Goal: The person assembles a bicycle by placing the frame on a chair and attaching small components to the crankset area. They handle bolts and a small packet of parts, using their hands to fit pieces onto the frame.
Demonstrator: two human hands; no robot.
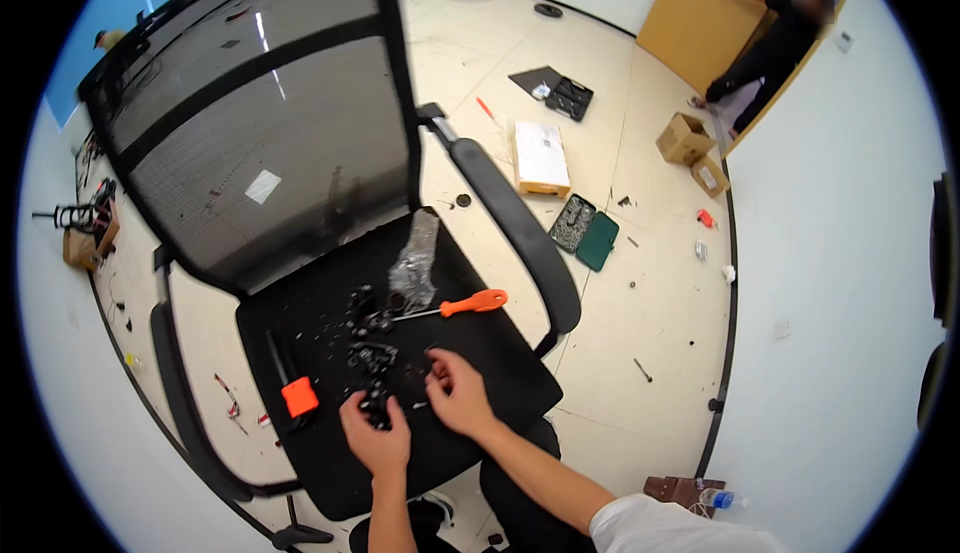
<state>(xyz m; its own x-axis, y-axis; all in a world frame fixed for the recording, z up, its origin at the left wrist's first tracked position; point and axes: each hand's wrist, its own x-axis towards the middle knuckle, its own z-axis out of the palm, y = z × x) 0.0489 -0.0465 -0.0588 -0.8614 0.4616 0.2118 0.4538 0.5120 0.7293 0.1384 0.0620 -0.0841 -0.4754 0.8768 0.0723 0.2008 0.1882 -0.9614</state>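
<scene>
I am at a black mesh-backed office chair (335, 463), its seat holding loose parts and tools. My left hand (378, 441) closes its thumb and fingers around a small black part (377, 408) at the near end of a pile. More black metal-looking parts (372, 356) lie just beyond it. To the right, my right hand (460, 393) has curved fingers, with a gap between thumb and forefinger; a tiny dark spot at the fingertip is too small to name. An orange-handled screwdriver (474, 302) points left at the parts. Behind it lies a clear plastic bag (414, 265).
A black tool with an orange block end (299, 396) lies left on the seat. Armrests (515, 218) flank it. On the floor are an open green case (597, 241), a white-topped box (541, 158) and cardboard boxes (684, 140). A person (785, 43) stands by the door.
</scene>
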